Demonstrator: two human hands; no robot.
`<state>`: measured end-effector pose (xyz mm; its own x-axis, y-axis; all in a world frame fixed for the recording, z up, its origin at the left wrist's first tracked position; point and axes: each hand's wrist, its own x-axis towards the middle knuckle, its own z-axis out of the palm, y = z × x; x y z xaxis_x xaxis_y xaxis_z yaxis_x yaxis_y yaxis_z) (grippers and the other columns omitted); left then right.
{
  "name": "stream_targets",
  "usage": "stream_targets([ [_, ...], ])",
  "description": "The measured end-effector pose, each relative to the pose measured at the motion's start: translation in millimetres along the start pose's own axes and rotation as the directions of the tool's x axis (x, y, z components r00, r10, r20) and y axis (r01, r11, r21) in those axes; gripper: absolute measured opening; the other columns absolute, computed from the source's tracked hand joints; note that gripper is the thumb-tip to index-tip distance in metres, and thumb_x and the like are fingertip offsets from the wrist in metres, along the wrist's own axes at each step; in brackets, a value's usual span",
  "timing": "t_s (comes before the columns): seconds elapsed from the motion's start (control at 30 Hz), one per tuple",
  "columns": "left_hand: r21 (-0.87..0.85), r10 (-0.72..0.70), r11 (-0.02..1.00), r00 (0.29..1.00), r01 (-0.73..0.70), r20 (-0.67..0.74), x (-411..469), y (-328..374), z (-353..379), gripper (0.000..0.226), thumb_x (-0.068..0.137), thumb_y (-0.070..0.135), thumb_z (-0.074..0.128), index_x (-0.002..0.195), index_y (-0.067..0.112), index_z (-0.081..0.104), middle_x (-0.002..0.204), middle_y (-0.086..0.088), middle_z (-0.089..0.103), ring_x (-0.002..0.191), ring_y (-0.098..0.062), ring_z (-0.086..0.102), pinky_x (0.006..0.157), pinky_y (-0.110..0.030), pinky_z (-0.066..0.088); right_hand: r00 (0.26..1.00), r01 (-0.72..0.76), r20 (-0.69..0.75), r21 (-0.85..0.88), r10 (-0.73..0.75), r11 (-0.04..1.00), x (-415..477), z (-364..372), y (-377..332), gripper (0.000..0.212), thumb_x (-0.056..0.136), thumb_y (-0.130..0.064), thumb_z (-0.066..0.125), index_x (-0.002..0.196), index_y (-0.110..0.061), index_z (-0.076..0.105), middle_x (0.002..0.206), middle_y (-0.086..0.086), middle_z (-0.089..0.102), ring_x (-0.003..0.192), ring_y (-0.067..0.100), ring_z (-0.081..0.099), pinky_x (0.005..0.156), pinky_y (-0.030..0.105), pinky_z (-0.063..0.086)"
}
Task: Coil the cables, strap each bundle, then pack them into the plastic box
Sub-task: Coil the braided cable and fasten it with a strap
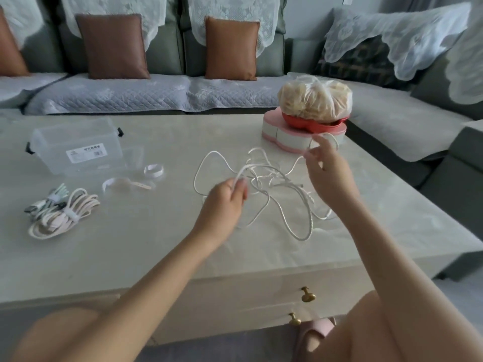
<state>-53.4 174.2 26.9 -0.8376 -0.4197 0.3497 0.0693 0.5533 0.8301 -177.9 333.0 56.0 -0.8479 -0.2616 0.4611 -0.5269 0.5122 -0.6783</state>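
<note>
The grey sofa [109,92] wraps round the far side and the right of the room, and the pale table [130,252] fills the middle. On the table, the clear plastic box [75,150] sits at ten o'clock, open and with no cable in it that I can see. A pink tray [285,138] carrying a tied bag [313,99] stands at one o'clock. The loose white cable [282,205] sprawls in a tangle just right of centre. Two finished bundles [61,214], each strapped, lie touching at nine o'clock, and two spare straps [153,170] wait between them and the box.

To my eye this is the coiling step on the third cable, barely begun. The next move calls for drawing the strands free of the knot and laying even loops into one hand before a strap goes on.

The left hand [224,201] is raised off the table, thumb and fingers pinching a doubled loop of cable. The right hand [326,168] reaches farther out, toward one o'clock, wrist cocked up, fingertips nipping a single strand and lifting it clear of the tangle.
</note>
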Motion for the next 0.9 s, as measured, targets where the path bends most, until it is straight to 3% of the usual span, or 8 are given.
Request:
stream_targets([
  [0.1,-0.168,-0.022,0.986,0.991,-0.001,-0.13,27.6,11.0,-6.2,0.04,0.1,0.025,0.041,0.061,0.021,0.046,0.05,0.004,0.04,0.046,-0.016,0.036,0.053,-0.028,0.036,0.961,-0.122,0.249,-0.018,0.123,0.992,-25.8,-23.7,-9.9,0.046,0.08,-0.053,0.064,0.116,-0.029,0.048,0.089,-0.012,0.06,0.082,0.013,0.061,0.074,0.032,0.047],
  [0.23,-0.446,-0.213,0.894,0.919,0.046,-0.333,76.6,42.5,8.8,0.039,0.098,0.012,0.04,0.06,0.017,0.046,0.051,0.001,0.041,0.043,-0.012,0.035,0.046,-0.023,0.031,0.791,-0.095,0.61,0.058,0.04,0.994,-44.8,-24.6,-4.7,0.007,0.094,-0.016,0.057,0.101,-0.017,0.059,0.057,-0.009,0.058,0.055,0.008,0.058,0.056,0.017,0.044],
  [0.37,-0.466,-0.286,0.882,0.699,-0.076,-0.655,122.7,68.5,22.4,0.032,0.094,0.006,0.039,0.065,0.013,0.052,0.077,-0.013,0.063,0.069,-0.025,0.052,0.064,-0.028,0.034,0.997,-0.068,0.071,0.6,0.031,0.797,-33.6,-54.0,-7.2,0.025,0.101,-0.009,0.039,0.093,-0.015,0.061,0.048,-0.009,0.038,0.04,0.008,0.042,0.044,0.017,0.037],
  [0.43,-0.163,-0.144,0.985,0.814,0.062,-0.563,130.9,59.3,38.9,0.024,0.097,0.017,0.038,0.087,0.007,0.058,0.096,-0.015,0.065,0.087,-0.03,0.057,0.066,-0.03,0.034,0.945,0.039,-0.265,0.669,0.189,0.743,-29.6,-69.6,-3.5,0.023,0.102,-0.013,0.038,0.09,-0.018,0.057,0.048,-0.012,0.035,0.043,0.006,0.033,0.042,0.02,0.031],
  [0.5,0.285,-0.118,0.943,0.973,0.172,-0.197,130.7,37.9,62.1,0.032,0.095,0.03,0.046,0.111,0.004,0.052,0.114,-0.017,0.059,0.105,-0.033,0.055,0.077,-0.035,0.04,0.851,0.084,-0.427,0.684,0.305,0.725,-27.0,-79.6,2.7,0.022,0.101,-0.015,0.038,0.086,-0.02,0.053,0.048,-0.013,0.035,0.045,0.006,0.031,0.042,0.022,0.028],
  [0.57,0.637,-0.279,0.758,0.953,0.141,0.121,122.1,17.8,73.8,0.058,0.085,0.044,0.059,0.125,0.005,0.045,0.131,-0.018,0.045,0.122,-0.035,0.043,0.095,-0.037,0.037,0.821,0.098,-0.461,0.695,0.337,0.712,-26.3,-83.1,4.3,0.02,0.101,-0.016,0.038,0.086,-0.02,0.051,0.05,-0.011,0.034,0.046,0.007,0.029,0.042,0.022,0.027],
  [0.63,0.734,-0.253,0.677,0.953,0.05,0.169,113.9,9.8,75.9,0.066,0.081,0.048,0.063,0.128,0.005,0.042,0.138,-0.015,0.036,0.128,-0.033,0.034,0.101,-0.038,0.03,0.838,0.1,-0.444,0.697,0.317,0.711,-25.6,-83.4,2.1,0.018,0.101,-0.015,0.039,0.089,-0.018,0.052,0.051,-0.007,0.031,0.046,0.008,0.027,0.041,0.022,0.024],
  [0.9,0.471,0.27,0.854,0.962,-0.223,-0.034,73.2,48.7,30.1,0.102,0.068,0.057,0.053,0.149,0.008,0.014,0.156,-0.011,0.007,0.143,-0.021,0.006,0.111,-0.039,0.009,0.981,0.133,-0.19,0.587,-0.024,0.798,-25.8,-68.1,-7.5,0.017,0.09,-0.017,0.051,0.083,-0.014,0.066,0.046,-0.014,0.033,0.046,0.007,0.023,0.045,0.02,0.018],
])
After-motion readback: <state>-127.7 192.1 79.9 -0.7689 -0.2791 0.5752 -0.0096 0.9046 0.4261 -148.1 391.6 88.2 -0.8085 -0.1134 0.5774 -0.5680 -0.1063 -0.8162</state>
